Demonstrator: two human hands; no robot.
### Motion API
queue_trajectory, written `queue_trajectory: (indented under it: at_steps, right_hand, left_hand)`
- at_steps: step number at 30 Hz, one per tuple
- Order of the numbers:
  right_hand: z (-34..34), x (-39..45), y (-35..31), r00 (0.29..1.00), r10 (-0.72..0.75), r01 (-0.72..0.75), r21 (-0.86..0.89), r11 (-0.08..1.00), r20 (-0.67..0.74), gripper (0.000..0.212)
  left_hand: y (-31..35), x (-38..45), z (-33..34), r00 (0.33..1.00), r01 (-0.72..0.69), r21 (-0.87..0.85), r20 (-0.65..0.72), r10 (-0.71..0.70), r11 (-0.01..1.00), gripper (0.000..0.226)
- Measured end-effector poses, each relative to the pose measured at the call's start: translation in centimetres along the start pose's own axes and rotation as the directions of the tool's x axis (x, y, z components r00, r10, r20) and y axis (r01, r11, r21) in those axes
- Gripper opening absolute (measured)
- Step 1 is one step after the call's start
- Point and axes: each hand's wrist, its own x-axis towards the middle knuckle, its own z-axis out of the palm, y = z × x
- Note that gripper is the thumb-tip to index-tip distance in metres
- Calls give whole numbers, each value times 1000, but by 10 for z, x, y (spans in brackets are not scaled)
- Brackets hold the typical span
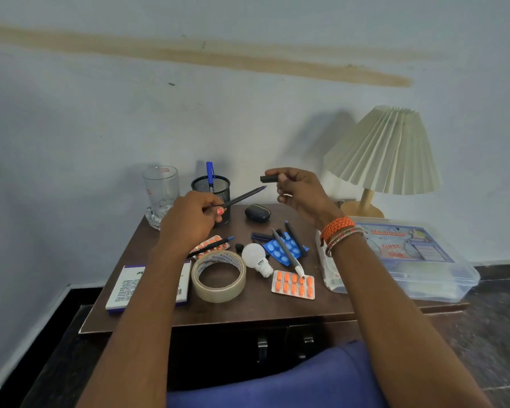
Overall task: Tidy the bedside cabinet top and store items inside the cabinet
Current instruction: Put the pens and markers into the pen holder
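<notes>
The left hand [193,220] grips a dark pen [243,197] by its lower end, fingers curled round the barrel, with the blue tip angled up and to the right. The right hand [299,191] pinches a short black cap [268,179] between thumb and fingers, held just beyond the pen tip and not touching it. Both hands are raised above the desk [248,310].

Behind the left hand stands a black mesh pen cup [214,187] with one blue pen upright in it; a clear glass [160,192] stands to its left. A dark oval case [257,212] lies behind the centre of the desk.

On the desk surface, from left to right:
- a white and purple box [122,290], partly hidden by the left forearm;
- a roll of tape [218,275];
- a white bulb [255,257];
- an orange blister pack [293,285];
- a blue blister pack [284,250] with what appear to be several pens lying across it.

A clear first aid box [409,260] rests at the right edge. A lamp [386,154] with a pleated shade stands behind it.
</notes>
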Motion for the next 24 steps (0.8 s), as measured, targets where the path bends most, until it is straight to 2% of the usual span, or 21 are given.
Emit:
queue_trajectory:
  at_steps: [3, 8, 18, 24]
  right_hand:
    - [1, 1, 1, 996, -85, 85, -3, 996, -33, 31]
    - [-2, 2, -2, 978, -172, 171, -17, 985, -117, 20]
    - [-8, 1, -5, 955, -233, 229, -39, 973, -184, 19]
    - [0, -3, -7, 962, -228, 220, -68, 973, -149, 16]
  left_hand:
    - [0, 0, -2, 1000, -2, -4, -20, 2, 1000, 19]
    - [1, -2, -5, 999, -9, -19, -50, 8, 1000, 20]
    - [2, -3, -3, 999, -12, -17, -52, 11, 1000, 22]
    - [5, -3, 0, 999, -6, -6, -42, 5, 1000, 24]
